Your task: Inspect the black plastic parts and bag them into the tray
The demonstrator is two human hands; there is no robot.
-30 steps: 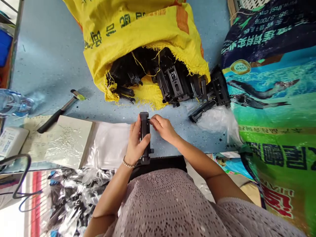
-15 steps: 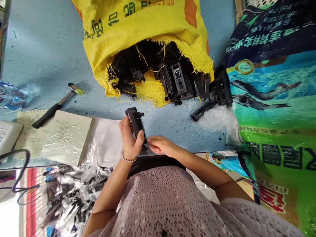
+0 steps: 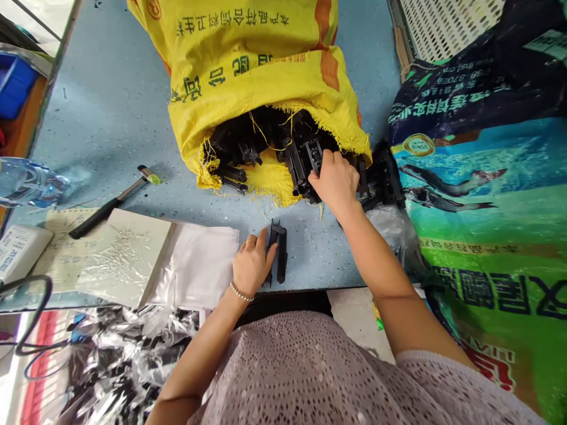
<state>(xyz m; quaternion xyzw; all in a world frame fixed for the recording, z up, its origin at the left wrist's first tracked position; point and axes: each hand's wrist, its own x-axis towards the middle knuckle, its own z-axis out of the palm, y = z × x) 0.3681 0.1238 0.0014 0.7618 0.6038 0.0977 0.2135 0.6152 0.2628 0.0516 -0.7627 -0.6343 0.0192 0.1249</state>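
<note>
Touching w/ L hand (image 3: 250, 267): blk part (image 3: 282, 255), lying on surface (image 3: 323, 257) just R of hand, long axis approx. fore-aft. L grip half-curled, can't tell if pinching. Farther R, R hand (image 3: 336, 183) at mouth of sack (image 3: 270, 82), nearer blk pcs (image 3: 296, 166) there; R grip: fingers curled over one, hold hidden, can't tell if closed.

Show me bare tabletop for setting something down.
Bare: between hammer and yellow sack; between the part at the left hand and the right forearm. Crowded: the sack's mouth, with black parts and the right hand; front left, with board and plastic.
</note>
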